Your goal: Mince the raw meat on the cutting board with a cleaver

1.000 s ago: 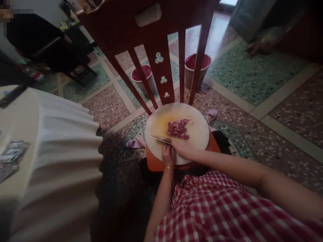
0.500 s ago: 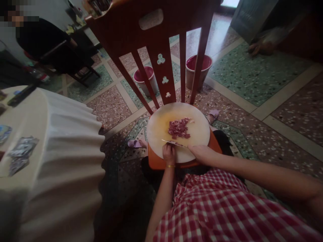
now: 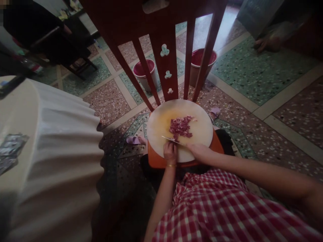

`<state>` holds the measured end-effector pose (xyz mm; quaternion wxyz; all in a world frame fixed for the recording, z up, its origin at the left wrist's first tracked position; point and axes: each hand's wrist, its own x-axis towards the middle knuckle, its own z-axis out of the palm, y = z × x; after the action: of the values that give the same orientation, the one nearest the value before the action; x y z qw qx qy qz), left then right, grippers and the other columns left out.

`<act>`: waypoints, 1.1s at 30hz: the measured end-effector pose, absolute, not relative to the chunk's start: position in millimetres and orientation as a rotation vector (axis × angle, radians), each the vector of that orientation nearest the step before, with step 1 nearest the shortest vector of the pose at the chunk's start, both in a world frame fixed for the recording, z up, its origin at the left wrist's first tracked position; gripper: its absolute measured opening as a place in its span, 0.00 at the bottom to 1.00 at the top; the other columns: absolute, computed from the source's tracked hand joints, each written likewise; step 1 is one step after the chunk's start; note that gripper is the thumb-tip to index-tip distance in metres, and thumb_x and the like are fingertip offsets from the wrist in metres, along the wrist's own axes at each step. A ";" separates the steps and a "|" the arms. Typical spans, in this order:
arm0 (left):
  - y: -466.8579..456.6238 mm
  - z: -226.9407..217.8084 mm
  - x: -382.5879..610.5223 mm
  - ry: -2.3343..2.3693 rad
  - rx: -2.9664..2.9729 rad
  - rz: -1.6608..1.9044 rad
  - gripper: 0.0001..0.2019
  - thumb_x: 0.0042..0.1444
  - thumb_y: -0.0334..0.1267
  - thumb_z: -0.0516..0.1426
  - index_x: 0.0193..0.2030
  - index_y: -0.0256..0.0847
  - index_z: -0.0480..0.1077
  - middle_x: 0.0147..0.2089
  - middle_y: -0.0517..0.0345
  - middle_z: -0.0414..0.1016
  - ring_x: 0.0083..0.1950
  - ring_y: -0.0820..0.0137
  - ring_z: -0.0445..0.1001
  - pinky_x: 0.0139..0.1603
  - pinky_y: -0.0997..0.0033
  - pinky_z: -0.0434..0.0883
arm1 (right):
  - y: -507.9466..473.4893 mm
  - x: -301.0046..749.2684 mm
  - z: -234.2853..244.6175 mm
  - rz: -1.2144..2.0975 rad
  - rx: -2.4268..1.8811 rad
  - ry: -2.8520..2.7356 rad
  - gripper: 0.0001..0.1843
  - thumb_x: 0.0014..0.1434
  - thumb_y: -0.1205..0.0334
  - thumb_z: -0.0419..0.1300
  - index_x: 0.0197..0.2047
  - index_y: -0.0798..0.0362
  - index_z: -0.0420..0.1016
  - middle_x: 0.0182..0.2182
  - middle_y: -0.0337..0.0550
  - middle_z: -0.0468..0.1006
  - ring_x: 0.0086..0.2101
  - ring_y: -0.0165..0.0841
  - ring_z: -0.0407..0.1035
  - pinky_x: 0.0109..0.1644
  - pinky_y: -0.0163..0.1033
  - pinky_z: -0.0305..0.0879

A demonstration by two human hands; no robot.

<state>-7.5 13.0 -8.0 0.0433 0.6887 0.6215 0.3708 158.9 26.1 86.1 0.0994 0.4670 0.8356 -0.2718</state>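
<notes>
A round pale cutting board point(image 3: 158, 126) lies on an orange chair seat point(image 3: 153, 159). A small heap of chopped red meat point(image 3: 180, 127) sits at the board's middle. My right hand point(image 3: 200, 151) is closed on the handle of a knife point(image 3: 173, 140), whose blade points left along the board's near side, just below the meat. My left hand point(image 3: 170, 153), with a gold bangle at the wrist, is bunched up against the blade from below; what its fingers hold is hidden.
The dark red chair back point(image 3: 166, 50) rises right behind the board. Two pink-lined buckets point(image 3: 144, 72) point(image 3: 202, 62) stand on the terrazzo floor beyond. A white-clothed table point(image 3: 50, 151) is at left. Purple slippers point(image 3: 132, 140) flank the chair. Another person's foot point(image 3: 267, 43) shows at top right.
The knife has shifted right and nearer the meat, my right hand drawing back with it. My left hand stays at the blade. The view has tilted slightly.
</notes>
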 end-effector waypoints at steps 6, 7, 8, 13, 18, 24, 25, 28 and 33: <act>14.2 -11.2 -6.2 1.925 2.096 1.132 0.08 0.55 0.33 0.49 0.36 0.37 0.69 0.36 0.49 0.70 0.40 0.67 0.67 0.41 0.65 0.67 | 35.8 142.4 83.8 -0.756 1.375 2.519 0.21 0.55 0.73 0.45 0.53 0.60 0.57 0.39 0.55 0.72 0.39 0.39 0.68 0.40 0.41 0.61; 13.8 -11.5 -6.2 1.937 2.101 1.120 0.08 0.55 0.33 0.49 0.35 0.37 0.69 0.35 0.49 0.69 0.40 0.67 0.67 0.41 0.65 0.67 | 41.4 131.9 83.8 -0.752 1.375 2.560 0.21 0.56 0.73 0.44 0.54 0.61 0.56 0.39 0.55 0.72 0.40 0.39 0.68 0.41 0.40 0.60; 13.1 -11.5 -6.3 1.943 2.106 1.105 0.09 0.55 0.33 0.49 0.34 0.37 0.69 0.34 0.49 0.69 0.40 0.67 0.67 0.41 0.65 0.67 | 45.7 123.7 83.9 -0.750 1.374 2.594 0.22 0.56 0.73 0.43 0.54 0.61 0.55 0.39 0.55 0.72 0.40 0.38 0.68 0.42 0.40 0.60; 9.8 -7.6 -7.7 1.889 2.094 1.149 0.09 0.55 0.32 0.49 0.37 0.36 0.70 0.37 0.48 0.69 0.43 0.68 0.66 0.44 0.65 0.67 | 42.3 144.2 83.8 -0.737 1.362 2.558 0.22 0.54 0.74 0.45 0.53 0.61 0.57 0.38 0.54 0.72 0.39 0.38 0.68 0.41 0.39 0.60; 9.4 -6.2 -8.6 1.836 2.050 1.235 0.09 0.55 0.32 0.50 0.39 0.37 0.69 0.39 0.50 0.69 0.43 0.69 0.66 0.45 0.65 0.66 | 24.6 182.1 96.5 -0.654 1.393 2.402 0.15 0.52 0.73 0.47 0.45 0.58 0.61 0.33 0.52 0.75 0.34 0.40 0.70 0.32 0.38 0.60; 9.4 -9.5 -8.8 1.875 2.085 1.162 0.08 0.54 0.31 0.49 0.38 0.37 0.68 0.39 0.48 0.69 0.43 0.67 0.66 0.44 0.64 0.67 | 18.2 170.1 100.8 -0.643 1.321 2.461 0.15 0.52 0.73 0.46 0.45 0.58 0.61 0.32 0.51 0.75 0.33 0.41 0.70 0.31 0.38 0.60; 10.0 -10.0 -8.7 1.875 2.082 1.155 0.08 0.54 0.31 0.49 0.37 0.37 0.68 0.38 0.48 0.69 0.43 0.67 0.66 0.44 0.64 0.67 | 20.7 165.8 98.5 -0.645 1.325 2.460 0.16 0.52 0.73 0.46 0.45 0.58 0.60 0.32 0.51 0.75 0.33 0.41 0.70 0.31 0.39 0.60; 12.5 -10.8 -8.7 1.868 2.053 1.159 0.08 0.55 0.33 0.49 0.36 0.37 0.69 0.36 0.49 0.69 0.41 0.68 0.67 0.43 0.65 0.67 | 37.5 144.3 91.9 -0.670 1.340 2.519 0.17 0.53 0.73 0.45 0.48 0.58 0.60 0.35 0.52 0.74 0.35 0.40 0.70 0.34 0.39 0.61; 14.7 -10.6 -8.8 1.875 2.046 1.178 0.08 0.55 0.33 0.49 0.35 0.37 0.69 0.35 0.49 0.70 0.40 0.68 0.67 0.42 0.65 0.67 | 65.1 107.3 88.7 -0.736 1.387 2.534 0.12 0.57 0.70 0.44 0.44 0.58 0.62 0.37 0.55 0.73 0.38 0.39 0.69 0.39 0.39 0.60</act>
<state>-8.8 14.7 -10.6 0.0636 0.6774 0.6206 0.3899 107.3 65.1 88.7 0.0801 0.4639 0.8472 -0.2462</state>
